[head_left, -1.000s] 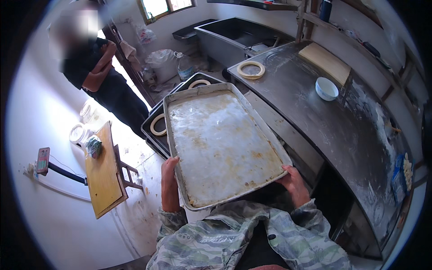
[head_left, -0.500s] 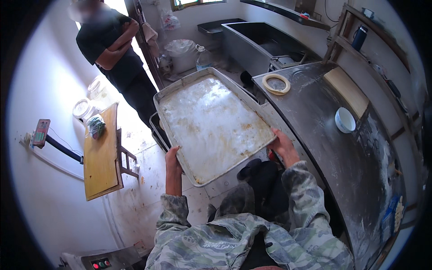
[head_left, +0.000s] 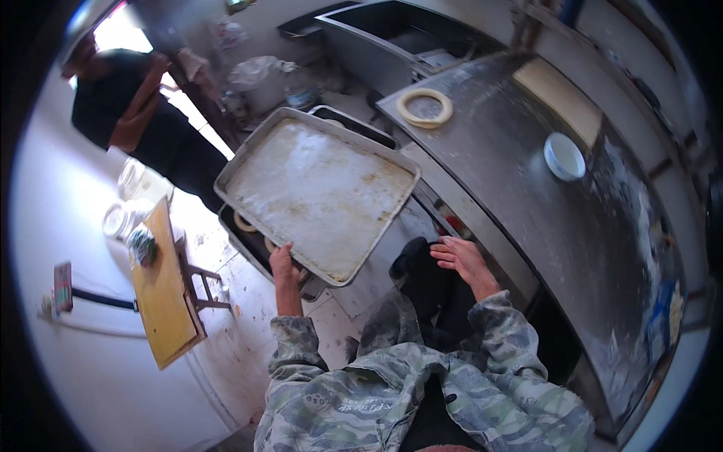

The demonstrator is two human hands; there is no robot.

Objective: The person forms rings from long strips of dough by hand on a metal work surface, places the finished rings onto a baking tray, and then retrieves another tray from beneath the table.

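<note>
Metal tray (head_left: 320, 192) is gripped at its edge by my left hand (head_left: 285, 267); my right hand (head_left: 464, 260) is open, apart from it, so I should hold it steady.

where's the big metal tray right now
In the head view, the metal tray is just left of centre, partly hiding the black tray, its lower-left edge in the left hand.

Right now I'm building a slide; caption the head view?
Left hand grips a stained, grey, rectangular metal tray; right hand open, apart.
</note>
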